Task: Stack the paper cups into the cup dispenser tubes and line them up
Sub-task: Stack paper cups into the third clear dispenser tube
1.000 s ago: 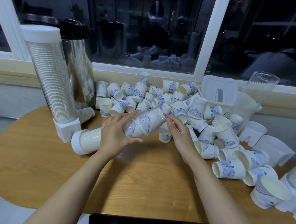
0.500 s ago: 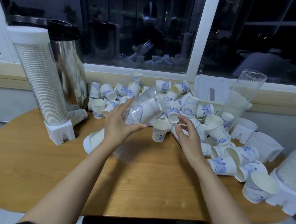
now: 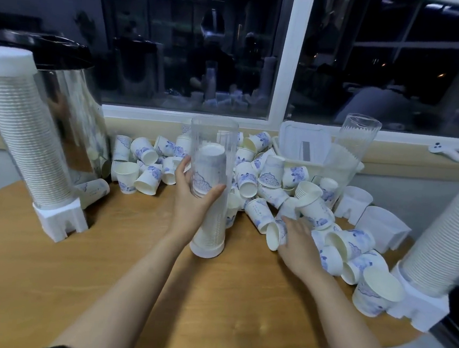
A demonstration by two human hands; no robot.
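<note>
The left hand (image 3: 192,201) grips a clear dispenser tube (image 3: 213,144) about halfway up, thumb on the near side and fingers curled round the far side. The tube stands upright on the desk (image 3: 101,273), its white capped end down just below that hand. Inside it a stack of cups (image 3: 210,158) sits bottom up, its top above the hand's fingers and short of the tube's open mouth.

The right hand (image 3: 298,246) lies low on the desk, well apart from the left, with its fingers wrapped over a paper cup (image 3: 273,235) that lies on its side, mouth turned toward the left hand.

A heap of loose cups (image 3: 251,173) spreads beyond both hands and around the right one, most with blue print, some upright, many tipped over. Far out from the left hand stands a filled tube (image 3: 27,140) on a white base, tilted in this wide view, with a metal urn (image 3: 68,119) right behind it. Beyond the right hand an empty tube (image 3: 357,141) leans beside a white box (image 3: 303,147), and white bases (image 3: 385,228) sit past it. A second filled tube (image 3: 447,228) rises at the far outer side of the right hand
</note>
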